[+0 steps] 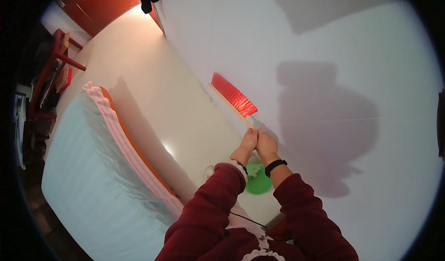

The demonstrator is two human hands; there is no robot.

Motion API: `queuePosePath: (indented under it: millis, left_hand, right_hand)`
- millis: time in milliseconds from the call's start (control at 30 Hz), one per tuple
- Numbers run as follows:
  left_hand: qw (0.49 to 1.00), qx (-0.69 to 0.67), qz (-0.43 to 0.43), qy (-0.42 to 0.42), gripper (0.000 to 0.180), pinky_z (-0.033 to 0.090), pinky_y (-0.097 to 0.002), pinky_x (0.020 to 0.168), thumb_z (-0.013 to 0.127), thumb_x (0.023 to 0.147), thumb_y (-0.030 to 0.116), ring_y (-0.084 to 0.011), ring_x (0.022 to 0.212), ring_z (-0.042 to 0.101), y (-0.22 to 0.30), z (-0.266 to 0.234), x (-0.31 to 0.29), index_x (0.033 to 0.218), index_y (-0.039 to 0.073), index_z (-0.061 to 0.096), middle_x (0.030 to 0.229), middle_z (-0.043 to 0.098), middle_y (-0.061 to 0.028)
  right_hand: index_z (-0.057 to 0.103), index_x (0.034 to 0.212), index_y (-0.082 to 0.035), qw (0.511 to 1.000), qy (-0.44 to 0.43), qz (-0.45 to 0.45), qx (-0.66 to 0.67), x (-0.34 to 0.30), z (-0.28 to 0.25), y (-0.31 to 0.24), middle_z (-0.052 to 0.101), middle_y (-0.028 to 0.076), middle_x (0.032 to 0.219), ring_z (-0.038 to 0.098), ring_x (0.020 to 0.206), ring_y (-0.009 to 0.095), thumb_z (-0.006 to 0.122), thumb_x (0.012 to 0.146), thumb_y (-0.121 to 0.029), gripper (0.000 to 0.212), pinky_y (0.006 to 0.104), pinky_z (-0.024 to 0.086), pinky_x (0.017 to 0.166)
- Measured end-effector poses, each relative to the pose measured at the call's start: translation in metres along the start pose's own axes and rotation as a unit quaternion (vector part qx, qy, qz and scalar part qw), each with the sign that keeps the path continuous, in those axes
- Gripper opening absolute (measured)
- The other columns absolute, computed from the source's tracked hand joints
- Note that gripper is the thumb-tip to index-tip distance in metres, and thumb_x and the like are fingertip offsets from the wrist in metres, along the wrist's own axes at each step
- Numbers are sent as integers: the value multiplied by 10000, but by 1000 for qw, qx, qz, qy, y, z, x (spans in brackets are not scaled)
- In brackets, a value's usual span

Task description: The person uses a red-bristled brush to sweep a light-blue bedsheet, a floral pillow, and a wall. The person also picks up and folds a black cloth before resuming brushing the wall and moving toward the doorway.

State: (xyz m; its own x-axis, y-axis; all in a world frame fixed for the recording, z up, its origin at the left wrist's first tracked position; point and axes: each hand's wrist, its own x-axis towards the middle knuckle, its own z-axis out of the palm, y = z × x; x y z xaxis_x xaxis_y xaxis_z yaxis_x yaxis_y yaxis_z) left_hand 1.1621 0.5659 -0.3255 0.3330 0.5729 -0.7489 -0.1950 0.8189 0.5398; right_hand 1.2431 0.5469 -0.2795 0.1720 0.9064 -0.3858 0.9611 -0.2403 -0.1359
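Observation:
Both my hands meet at the handle end of a bed brush (234, 99) with a pale wooden back and red bristles. My left hand (248, 141) closes on the handle from the left, and my right hand (266, 145) is closed against it from the right. The brush points away to the upper left, its bristles turned toward the white wall. My fingers hide the end of the handle. Under my wrists, a green basin (258, 185) stands on the floor with something pale green and crumpled in it.
A bed with a light blue cover (92, 168) and pink striped edge fills the left. Beyond it stands a dark red wooden rack (58, 52) with things on it. A red-brown door (99, 6) is at the far end. The white wall (241, 38) rises along the right.

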Motion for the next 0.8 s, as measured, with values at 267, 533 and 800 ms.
queuePosePath:
  millis: [267,533,800]
  left_hand:
    - [987,-48,-137,-69,289,463,-418,825,445,981,374,-185,906,528,-89,11,-5,1047,126,579,946,555,-18]
    - [968,-163,-137,-132,295,491,-420,882,431,1007,317,-221,1013,587,-94,65,-88,1164,90,534,1097,605,-34]
    - [962,-93,36,-253,349,505,-392,904,407,1039,366,-228,1032,618,-9,155,-244,1192,58,468,1148,616,-119]
  right_hand:
    - [566,924,-33,997,-64,21,30,-55,44,65,682,174,834,665,803,377,502,921,-217,195,484,512,679]
    - [572,843,-17,988,21,-51,142,-146,-25,125,606,191,719,597,682,381,540,945,-284,287,454,463,604]
    - [546,821,-27,960,159,-14,229,-282,-182,114,562,202,694,559,634,396,590,936,-303,302,454,422,552]
